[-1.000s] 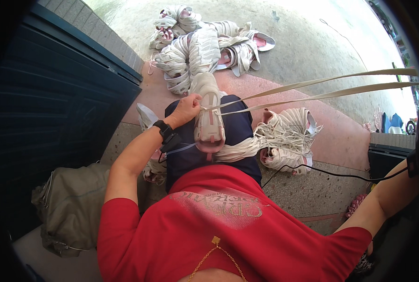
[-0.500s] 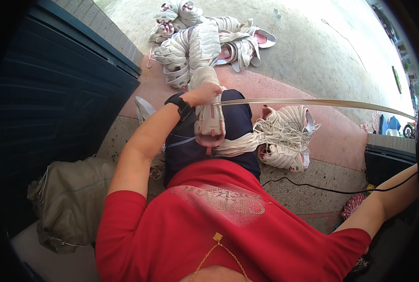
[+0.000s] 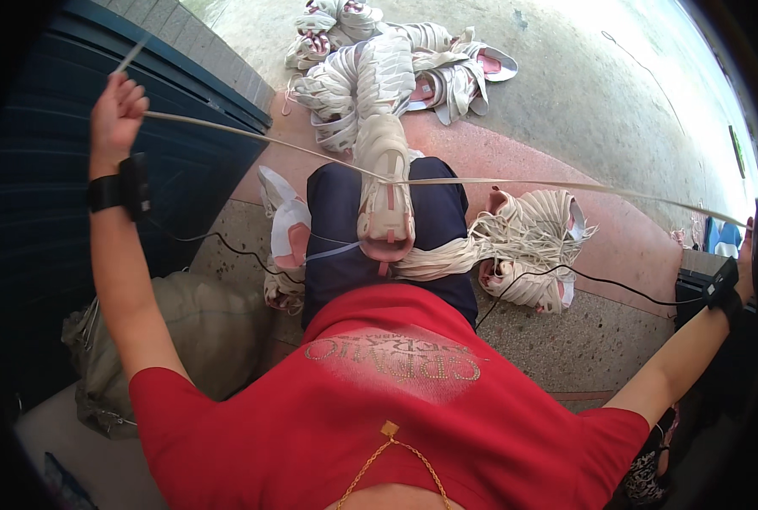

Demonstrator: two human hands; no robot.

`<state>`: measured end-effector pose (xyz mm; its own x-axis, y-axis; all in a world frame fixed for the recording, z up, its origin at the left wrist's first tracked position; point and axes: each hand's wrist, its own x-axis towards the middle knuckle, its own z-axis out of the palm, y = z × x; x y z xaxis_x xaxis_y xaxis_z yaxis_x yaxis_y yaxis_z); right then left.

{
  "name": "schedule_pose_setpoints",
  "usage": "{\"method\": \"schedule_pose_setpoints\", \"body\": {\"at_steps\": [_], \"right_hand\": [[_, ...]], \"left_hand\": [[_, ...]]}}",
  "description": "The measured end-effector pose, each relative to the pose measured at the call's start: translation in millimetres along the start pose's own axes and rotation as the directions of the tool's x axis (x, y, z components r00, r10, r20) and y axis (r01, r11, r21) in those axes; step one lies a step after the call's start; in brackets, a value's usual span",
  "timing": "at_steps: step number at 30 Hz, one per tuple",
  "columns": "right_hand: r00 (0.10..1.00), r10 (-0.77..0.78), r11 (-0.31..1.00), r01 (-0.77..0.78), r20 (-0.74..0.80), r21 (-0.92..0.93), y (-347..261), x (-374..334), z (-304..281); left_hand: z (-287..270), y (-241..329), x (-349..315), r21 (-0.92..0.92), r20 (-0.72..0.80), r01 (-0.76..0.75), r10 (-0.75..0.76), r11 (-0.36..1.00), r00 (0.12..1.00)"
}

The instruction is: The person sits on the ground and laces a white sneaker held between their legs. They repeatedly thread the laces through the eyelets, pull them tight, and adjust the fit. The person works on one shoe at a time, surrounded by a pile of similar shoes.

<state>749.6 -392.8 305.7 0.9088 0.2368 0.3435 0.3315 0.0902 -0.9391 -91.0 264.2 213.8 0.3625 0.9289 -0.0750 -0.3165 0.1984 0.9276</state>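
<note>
A cream and pink shoe upper (image 3: 387, 204) lies across my lap, its heel opening toward me. Long off-white shoelaces run from its middle out to both sides, pulled nearly straight. My left hand (image 3: 119, 112) is raised at the far left, its fingers closed round one lace (image 3: 226, 128), whose free end sticks up past the fist. At the right rim my right hand (image 3: 746, 259) is only partly seen. The other lace (image 3: 515, 181) runs up to its fingers, which appear closed on it. Neither hand touches the upper.
Several similar uppers lie heaped (image 3: 379, 76) on the floor ahead. A laced bundle (image 3: 532, 246) sits right of my knees, with loose laces (image 3: 442, 257) over my thigh. Another upper (image 3: 289, 229) is at my left. A blue metal door (image 3: 73, 170) and a grey-green sack (image 3: 183, 331) stand left.
My left hand has left the upper and swung out to the far left, drawing a lace with it. My right hand has come partly into view at the right rim, its lace still stretched.
</note>
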Motion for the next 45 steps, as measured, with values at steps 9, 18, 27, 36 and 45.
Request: {"method": "schedule_pose_setpoints", "body": {"at_steps": [9,18,27,36,45], "right_hand": [[0.732,0.368,0.906,-0.145,0.573,-0.397,202,-326,274],[0.237,0.093,0.887,0.423,0.967,-0.188,206,-510,442],[0.36,0.067,0.734,0.614,0.93,-0.291,218,-517,452],[0.229,-0.203,0.482,0.869,0.952,-0.107,203,-520,461],[0.502,-0.135,0.622,0.714,0.854,-0.321,202,-526,458]], "left_hand": [[-186,-5,-14,0.015,-0.624,0.13,-0.092,0.991,0.776],[70,-281,-107,0.534,0.103,0.593,-0.743,0.602,0.661],[85,-299,-118,0.86,0.223,0.008,-0.389,0.51,0.894],[91,-317,-126,0.897,0.44,-0.441,-0.107,0.013,0.892],[97,-322,-118,0.816,0.567,-0.572,-0.083,-0.083,0.82]]}}
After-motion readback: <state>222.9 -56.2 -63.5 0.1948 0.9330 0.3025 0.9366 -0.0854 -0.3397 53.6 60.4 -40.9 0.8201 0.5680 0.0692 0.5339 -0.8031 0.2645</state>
